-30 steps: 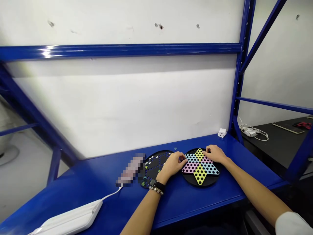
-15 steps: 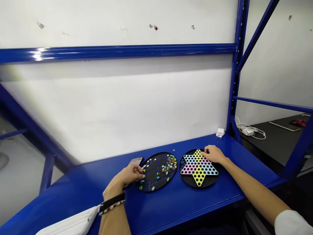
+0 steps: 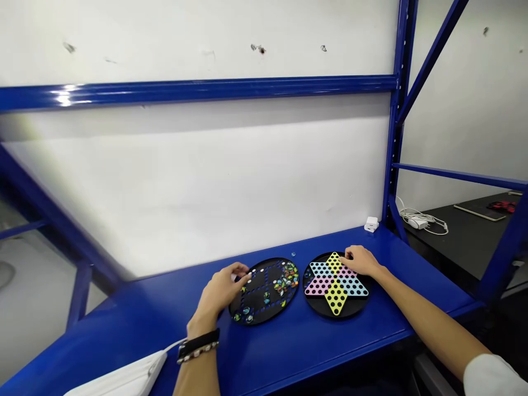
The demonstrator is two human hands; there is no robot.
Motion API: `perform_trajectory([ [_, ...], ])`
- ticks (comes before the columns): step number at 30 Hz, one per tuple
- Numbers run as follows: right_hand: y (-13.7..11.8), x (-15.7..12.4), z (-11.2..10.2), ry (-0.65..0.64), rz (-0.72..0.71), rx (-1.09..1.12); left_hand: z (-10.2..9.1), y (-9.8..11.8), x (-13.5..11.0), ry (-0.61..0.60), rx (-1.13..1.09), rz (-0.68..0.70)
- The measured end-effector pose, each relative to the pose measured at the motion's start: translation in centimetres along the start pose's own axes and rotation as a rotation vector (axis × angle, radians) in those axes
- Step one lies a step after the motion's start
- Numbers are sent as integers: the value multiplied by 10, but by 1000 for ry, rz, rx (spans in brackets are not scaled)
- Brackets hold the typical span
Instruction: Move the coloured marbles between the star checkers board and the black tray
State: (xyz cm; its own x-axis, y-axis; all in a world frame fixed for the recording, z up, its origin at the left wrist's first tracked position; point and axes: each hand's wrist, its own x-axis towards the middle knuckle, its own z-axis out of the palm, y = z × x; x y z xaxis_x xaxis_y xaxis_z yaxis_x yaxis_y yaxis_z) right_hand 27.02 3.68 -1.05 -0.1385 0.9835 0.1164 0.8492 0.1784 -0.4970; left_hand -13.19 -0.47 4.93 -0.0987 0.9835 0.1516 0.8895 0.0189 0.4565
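Two round black boards lie side by side on the blue shelf. The left board (image 3: 268, 300) has blue holes and several coloured marbles (image 3: 284, 280) scattered on it. The right board (image 3: 335, 286) shows a pastel star of pink, yellow and blue points. My left hand (image 3: 220, 291) rests at the left board's left rim, fingers curled over the edge. My right hand (image 3: 359, 260) lies on the star board's far right part, fingers bent down on it. What the fingers of either hand hold, if anything, is hidden.
A white flat device with a cable (image 3: 119, 379) lies at the shelf's near left. A small white plug (image 3: 371, 224) sits by the blue upright post (image 3: 391, 159). One loose marble (image 3: 293, 254) lies behind the boards. A black table with cables (image 3: 421, 223) stands right.
My left hand left the star board's left side, went far left past the marble board, and now sits at that board's left rim. The right hand stayed put.
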Motion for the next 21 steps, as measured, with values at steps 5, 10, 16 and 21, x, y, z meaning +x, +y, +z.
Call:
perform_trajectory([
  [5, -1, 0, -1, 2, -2, -8, 45, 81, -15, 62, -63, 287],
  [10, 1, 1, 0, -2, -10, -13, 82, 106, -24, -33, 77, 444],
  [16, 1, 2, 0, -5, -8, -14, 82, 92, -22, -52, 18, 535],
  [21, 0, 1, -1, 3, -15, -15, 72, 70, -10, 180, -22, 377],
])
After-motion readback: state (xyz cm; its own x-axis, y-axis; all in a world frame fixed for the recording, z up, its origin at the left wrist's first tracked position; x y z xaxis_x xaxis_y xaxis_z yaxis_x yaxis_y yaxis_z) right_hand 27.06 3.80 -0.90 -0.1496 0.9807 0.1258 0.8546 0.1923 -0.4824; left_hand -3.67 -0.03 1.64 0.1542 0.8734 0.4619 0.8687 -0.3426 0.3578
